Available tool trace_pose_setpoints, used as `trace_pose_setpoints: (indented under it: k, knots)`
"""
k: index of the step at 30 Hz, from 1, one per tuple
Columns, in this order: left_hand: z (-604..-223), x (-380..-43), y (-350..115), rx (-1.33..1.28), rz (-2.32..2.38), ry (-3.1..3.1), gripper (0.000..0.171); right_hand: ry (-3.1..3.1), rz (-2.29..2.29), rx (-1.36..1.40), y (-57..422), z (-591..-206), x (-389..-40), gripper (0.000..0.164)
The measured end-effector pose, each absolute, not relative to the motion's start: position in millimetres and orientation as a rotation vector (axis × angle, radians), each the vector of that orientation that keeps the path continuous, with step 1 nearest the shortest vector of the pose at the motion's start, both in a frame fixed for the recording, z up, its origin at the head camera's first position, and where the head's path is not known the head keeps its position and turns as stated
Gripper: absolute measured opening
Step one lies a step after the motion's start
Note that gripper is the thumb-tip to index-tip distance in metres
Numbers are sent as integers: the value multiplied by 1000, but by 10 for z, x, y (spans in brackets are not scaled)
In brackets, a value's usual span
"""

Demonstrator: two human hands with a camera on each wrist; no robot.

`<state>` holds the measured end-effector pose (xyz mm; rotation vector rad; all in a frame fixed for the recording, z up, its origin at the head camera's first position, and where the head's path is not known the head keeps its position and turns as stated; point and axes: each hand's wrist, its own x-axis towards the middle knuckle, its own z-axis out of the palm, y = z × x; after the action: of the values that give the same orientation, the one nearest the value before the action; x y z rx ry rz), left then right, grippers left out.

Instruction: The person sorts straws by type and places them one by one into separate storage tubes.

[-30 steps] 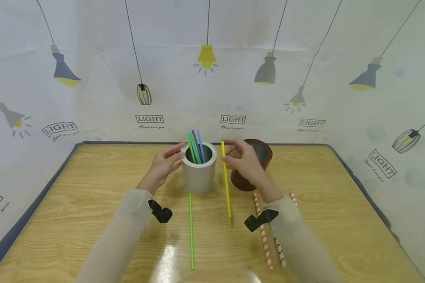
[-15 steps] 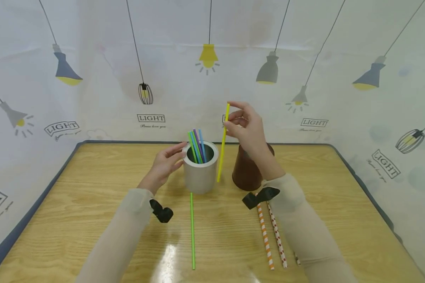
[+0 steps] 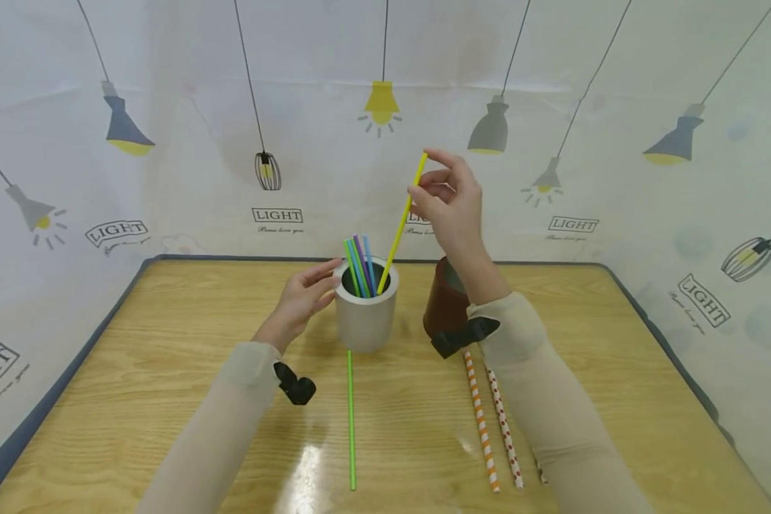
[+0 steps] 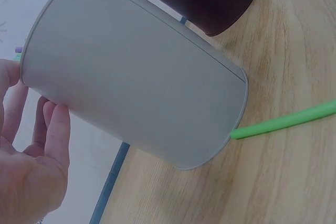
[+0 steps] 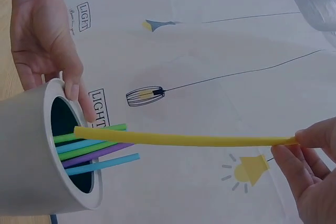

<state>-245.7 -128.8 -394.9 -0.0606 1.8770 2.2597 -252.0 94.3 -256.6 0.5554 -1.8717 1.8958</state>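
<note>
My right hand (image 3: 452, 200) pinches a yellow straw (image 3: 401, 225) near its upper end. The straw slants down to the left, and its lower end is at the mouth of a whitish round holder (image 3: 366, 321). Several green, blue and purple straws (image 5: 100, 156) stand in the holder, leaning. My left hand (image 3: 302, 300) holds the holder's left side at the rim, thumb and fingers against the wall (image 4: 58, 129). A single green straw (image 3: 351, 421) lies on the table in front of the holder.
Partly behind my right forearm stands a brown holder (image 3: 440, 303). An orange-striped straw (image 3: 482, 421) and a red-dotted straw (image 3: 505, 428) lie on the wooden table (image 3: 199, 400), with another patterned straw's end by the right sleeve. A lamp-printed sheet (image 3: 321, 128) hangs behind.
My right hand has risen with the yellow straw and tilted it, its lower end moving left from beside the whitish holder to the holder's mouth. My left hand stays at the rim.
</note>
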Motion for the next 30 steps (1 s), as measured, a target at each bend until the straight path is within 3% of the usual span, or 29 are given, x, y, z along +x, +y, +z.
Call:
trace_pose_setpoints:
  k: [17,30]
  knots:
    - [-3967,-2475,-1294,-66,2255,1878,44,-2059,1901,451,868,-3090,-2779,45]
    - [-3937,-2451,-1298,-69,2255,1881,44,-2358,1712,551,797,-3427,-2859,43]
